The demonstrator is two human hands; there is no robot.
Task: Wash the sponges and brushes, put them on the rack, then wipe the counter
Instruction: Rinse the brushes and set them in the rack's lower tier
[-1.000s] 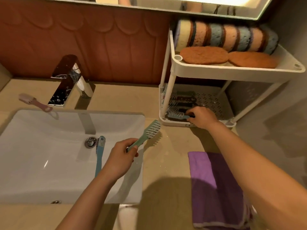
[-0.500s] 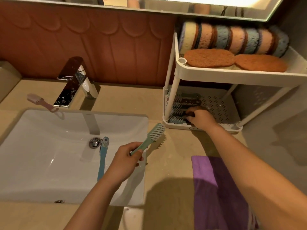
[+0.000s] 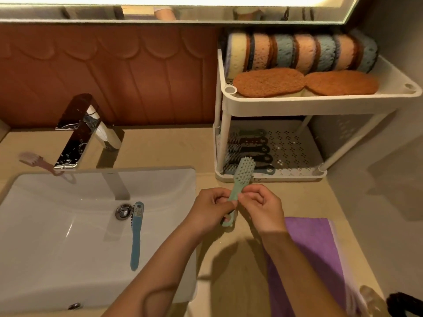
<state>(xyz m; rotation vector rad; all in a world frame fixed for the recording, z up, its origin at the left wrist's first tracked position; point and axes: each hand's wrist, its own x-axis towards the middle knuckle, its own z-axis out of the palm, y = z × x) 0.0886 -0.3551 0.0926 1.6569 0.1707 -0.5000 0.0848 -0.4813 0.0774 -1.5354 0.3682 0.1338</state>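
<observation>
Both hands, left hand (image 3: 211, 208) and right hand (image 3: 261, 208), pinch green brush (image 3: 242, 173); five brushes (image 3: 248, 149) on rack (image 3: 297, 104) lower tier, right half free; blue brush (image 3: 136, 234) in sink (image 3: 45, 225).

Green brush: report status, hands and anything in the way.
Left hand and right hand both shut on green brush, bristles up, before the rack. Blue brush in sink. Path clear.

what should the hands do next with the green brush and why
Probably the right hand takes the green brush from the left hand and lays it on the rack's lower shelf beside the brushes lined up there; both hands grip its handle just in front.
</observation>
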